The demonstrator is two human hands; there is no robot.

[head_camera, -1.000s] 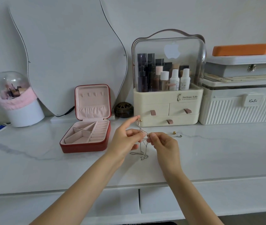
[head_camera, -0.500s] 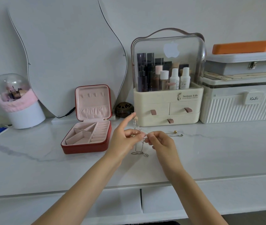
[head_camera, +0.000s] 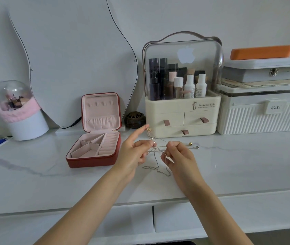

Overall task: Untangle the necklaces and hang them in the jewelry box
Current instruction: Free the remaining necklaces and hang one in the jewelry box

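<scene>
Hands working tangled necklaces above the table.

Left hand raised, forefinger straight and pointing up-right with a chain looped near its tip, thumb and other fingers pinching the necklaces. Right hand opposite, fingers curled, pinching the same strands. Chains cross between the two hands; how many necklaces, cannot tell. Loose ends trail onto the table under the hands, another end lies just right of them. One box, red, lid up, pink lining, left of the hands and apart from them. One organizer behind.
</scene>
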